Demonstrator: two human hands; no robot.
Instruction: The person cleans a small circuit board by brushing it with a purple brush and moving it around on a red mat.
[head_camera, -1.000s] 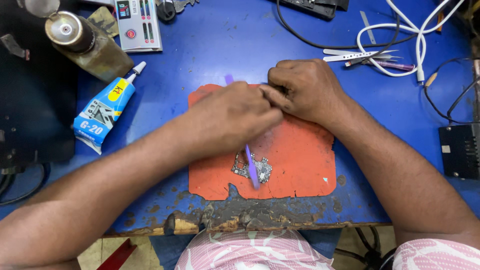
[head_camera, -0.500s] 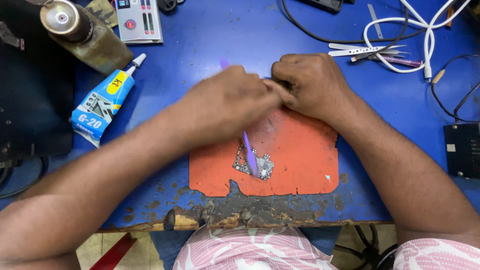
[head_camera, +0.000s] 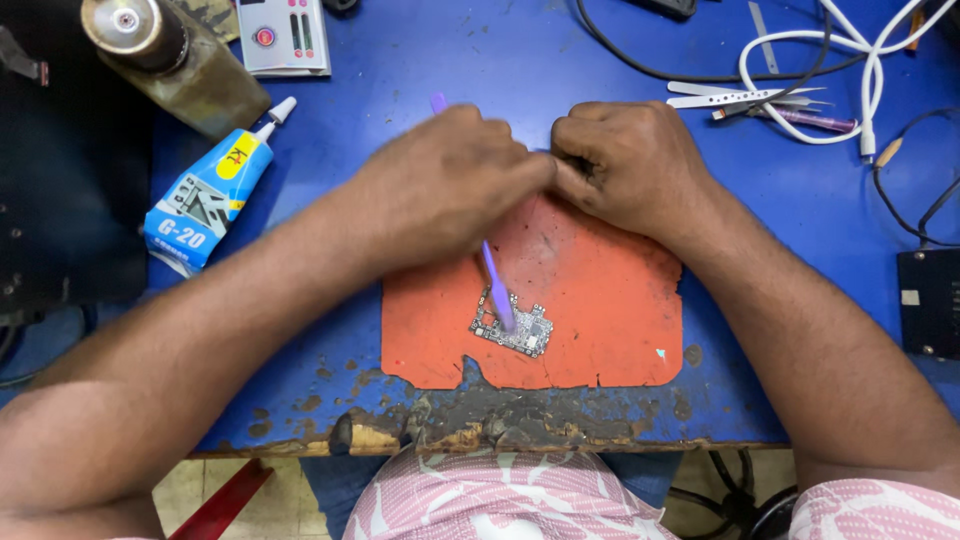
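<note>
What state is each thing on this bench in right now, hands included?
left hand: closed around the purple tool
right hand: fisted, knuckles against the left hand, at the mat's top edge
purple tool: slanted, tip resting on the circuit board
circuit board: bare, lying flat on the mat
orange mat: flat, front edge ragged
glue tube: capped, lying on its side
tweezers: lying unused
white cable: loosely looped

Glue tube and cables flank the orange mat.

purple tool on orange mat, blue table (pink patterned shirt)
</note>
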